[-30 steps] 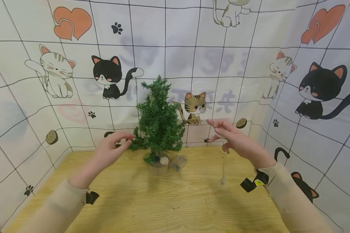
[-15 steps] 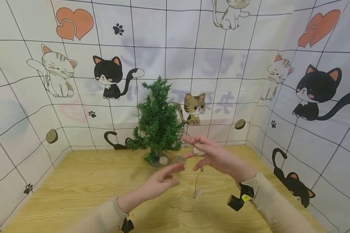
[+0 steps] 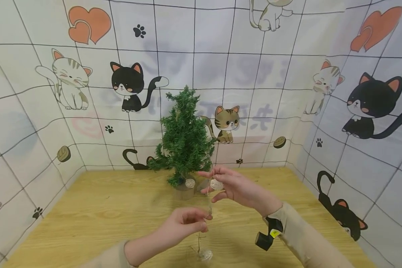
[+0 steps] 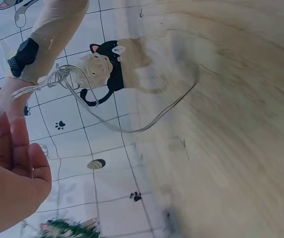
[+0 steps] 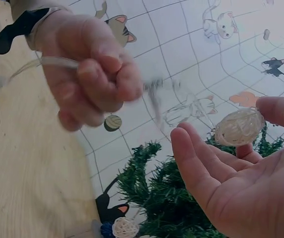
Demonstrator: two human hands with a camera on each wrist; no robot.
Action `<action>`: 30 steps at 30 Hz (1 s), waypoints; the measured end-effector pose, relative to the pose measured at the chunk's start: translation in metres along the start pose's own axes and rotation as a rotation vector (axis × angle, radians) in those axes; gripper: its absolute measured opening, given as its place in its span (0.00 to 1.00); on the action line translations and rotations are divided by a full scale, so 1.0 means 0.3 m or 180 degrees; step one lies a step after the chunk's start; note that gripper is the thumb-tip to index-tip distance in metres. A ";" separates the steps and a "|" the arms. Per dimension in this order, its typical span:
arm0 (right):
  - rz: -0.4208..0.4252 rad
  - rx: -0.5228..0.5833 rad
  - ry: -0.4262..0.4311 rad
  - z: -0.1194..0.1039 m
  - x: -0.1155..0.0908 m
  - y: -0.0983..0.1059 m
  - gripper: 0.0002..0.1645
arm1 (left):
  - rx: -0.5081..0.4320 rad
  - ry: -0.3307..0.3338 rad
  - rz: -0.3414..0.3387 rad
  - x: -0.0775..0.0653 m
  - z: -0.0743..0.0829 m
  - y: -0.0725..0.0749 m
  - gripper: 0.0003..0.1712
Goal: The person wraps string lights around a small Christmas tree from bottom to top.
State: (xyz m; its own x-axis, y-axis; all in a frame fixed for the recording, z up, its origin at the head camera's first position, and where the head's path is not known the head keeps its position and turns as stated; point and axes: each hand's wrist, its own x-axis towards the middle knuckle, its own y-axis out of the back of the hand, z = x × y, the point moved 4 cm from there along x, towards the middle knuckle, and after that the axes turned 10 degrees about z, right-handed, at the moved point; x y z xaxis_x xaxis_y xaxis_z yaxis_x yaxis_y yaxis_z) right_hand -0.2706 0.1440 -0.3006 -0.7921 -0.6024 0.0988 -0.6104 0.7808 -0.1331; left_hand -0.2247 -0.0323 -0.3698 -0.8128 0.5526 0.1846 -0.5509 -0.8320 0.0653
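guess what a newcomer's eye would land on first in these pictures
Probably the green tree, standing toward the back of the wooden table. Nearer the camera, the right fingers hold a pale woven ball while the left fingers pinch a thin cord below. Printed cats on the white backdrop behind also stand out.

The table (image 3: 104, 208) leaves room left and right; the tree (image 3: 186, 137) blocks the far middle, a wire (image 4: 61, 75) the gap between left hand (image 3: 171, 227) and right hand (image 3: 242, 189).
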 end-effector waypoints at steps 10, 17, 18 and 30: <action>0.0165 -0.0471 -0.0274 0.035 0.022 -0.009 0.20 | 0.0663 -0.0420 0.0188 -0.131 0.170 0.075 0.13; 0.0534 -0.1799 0.0291 0.002 0.069 0.014 0.27 | 0.1123 -0.0629 0.0210 -0.163 0.311 0.095 0.12; 0.0562 -0.2059 0.0415 -0.008 0.077 0.013 0.30 | 0.1183 -0.0648 0.0195 -0.162 0.328 0.094 0.12; 0.1229 -0.4412 0.1506 -0.160 0.136 0.060 0.08 | 0.1877 -0.1084 0.0347 -0.111 0.526 0.111 0.08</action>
State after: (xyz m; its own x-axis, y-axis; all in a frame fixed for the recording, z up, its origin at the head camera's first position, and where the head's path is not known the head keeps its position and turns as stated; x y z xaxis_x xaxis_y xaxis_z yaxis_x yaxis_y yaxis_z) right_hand -0.3142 0.1415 -0.2515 -0.6629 -0.4337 0.6103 0.3222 0.5705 0.7554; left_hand -0.1861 -0.0860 -0.2190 -0.6996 0.4984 0.5120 -0.1956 -0.8228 0.5336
